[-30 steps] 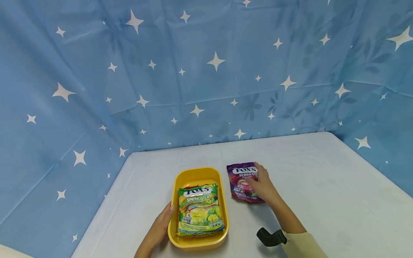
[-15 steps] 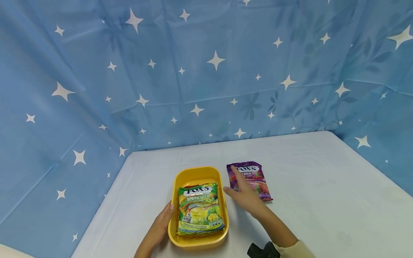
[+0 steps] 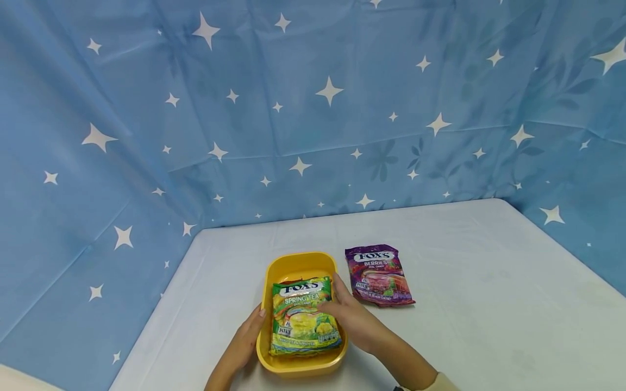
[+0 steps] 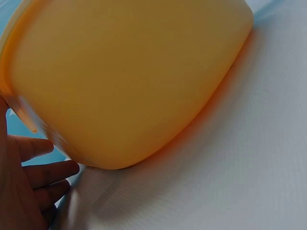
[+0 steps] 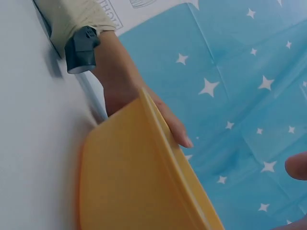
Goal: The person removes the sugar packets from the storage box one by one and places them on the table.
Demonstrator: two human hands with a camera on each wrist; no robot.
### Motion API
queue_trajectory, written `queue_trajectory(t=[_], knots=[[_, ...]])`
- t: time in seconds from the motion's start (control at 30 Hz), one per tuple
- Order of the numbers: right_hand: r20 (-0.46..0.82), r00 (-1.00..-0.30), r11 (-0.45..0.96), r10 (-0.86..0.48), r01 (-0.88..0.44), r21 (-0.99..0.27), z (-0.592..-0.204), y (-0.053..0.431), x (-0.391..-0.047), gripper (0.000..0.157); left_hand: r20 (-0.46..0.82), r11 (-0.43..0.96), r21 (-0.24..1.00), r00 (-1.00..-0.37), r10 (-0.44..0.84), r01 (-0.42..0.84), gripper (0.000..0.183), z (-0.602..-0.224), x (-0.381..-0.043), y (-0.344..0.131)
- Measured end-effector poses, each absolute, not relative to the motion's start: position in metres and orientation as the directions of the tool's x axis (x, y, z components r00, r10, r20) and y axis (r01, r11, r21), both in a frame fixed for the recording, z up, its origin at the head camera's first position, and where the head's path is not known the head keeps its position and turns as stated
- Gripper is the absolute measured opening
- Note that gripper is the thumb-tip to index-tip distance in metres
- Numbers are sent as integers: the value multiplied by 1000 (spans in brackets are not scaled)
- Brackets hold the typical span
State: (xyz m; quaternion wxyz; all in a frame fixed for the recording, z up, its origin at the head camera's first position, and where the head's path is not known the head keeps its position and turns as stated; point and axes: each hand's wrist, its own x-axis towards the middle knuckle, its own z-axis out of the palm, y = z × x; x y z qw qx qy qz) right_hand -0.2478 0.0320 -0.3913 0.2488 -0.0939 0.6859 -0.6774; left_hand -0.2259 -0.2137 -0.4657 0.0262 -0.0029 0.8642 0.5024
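Head: bright, even, diffuse light | soft shadow on desk (image 3: 464, 271) below right forearm (image 3: 406, 363) | slight sheen on green candy bag (image 3: 300, 320), its small print smeared | left wrist: dimmer, left hand (image 4: 24, 182) dark, soft-edged shadow beside yellow tub (image 4: 124, 86) | right wrist: muted, cool tint, desk surface softly blurred

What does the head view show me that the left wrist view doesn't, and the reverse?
Only the head view: the green bag inside the tub, the purple bag on the table, and the right hand at the tub's right side.
Only the left wrist view: the lower fingers of the left hand, and the tub's wall beside them down to the table.
Both: the tub, left hand, table and blue backdrop, just slivers at the wrist.
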Motion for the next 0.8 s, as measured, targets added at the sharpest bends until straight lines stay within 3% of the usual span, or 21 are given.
queue_trajectory(t=[0.5,0.8], knots=[[-194,-818,-90,-541,286,-954,-405,26,-251,76,-32,511,859,-999,13,-21,60,-469,-225,-215],[-204,-789,-89,-580,310,-946,-409,24,-250,79,-47,500,865,-999,15,-33,62,-467,-227,-215]])
